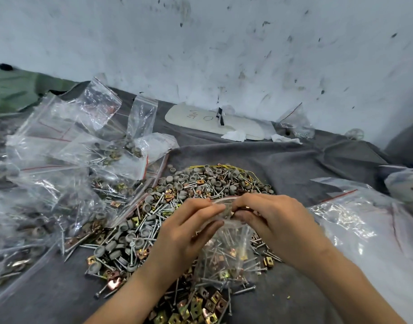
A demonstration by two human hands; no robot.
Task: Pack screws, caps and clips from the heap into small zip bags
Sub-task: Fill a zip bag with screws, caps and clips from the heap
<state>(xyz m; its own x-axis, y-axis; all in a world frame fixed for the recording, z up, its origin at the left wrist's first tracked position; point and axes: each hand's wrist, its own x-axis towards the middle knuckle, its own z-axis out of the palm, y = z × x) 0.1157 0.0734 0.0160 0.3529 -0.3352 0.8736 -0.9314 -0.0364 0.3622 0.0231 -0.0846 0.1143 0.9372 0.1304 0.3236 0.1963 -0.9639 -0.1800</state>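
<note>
A heap (pixel 177 206) of grey caps, silver screws and brass-coloured clips lies on a dark grey cloth (pixel 306 164). Over its near side hangs a small clear zip bag (pixel 226 251) holding screws and clips. My left hand (pixel 186 228) pinches the bag's left rim. My right hand (pixel 273 220) pinches the right rim, with something small and brass-coloured between its fingertips at the bag's mouth. The two sets of fingertips almost meet above the opening.
Filled and empty zip bags (pixel 60 160) pile up on the left. A large clear bag (pixel 364 220) lies at the right. A white oval board (pixel 212 122) and crumpled paper rest against the stained wall (pixel 224 43) behind the heap.
</note>
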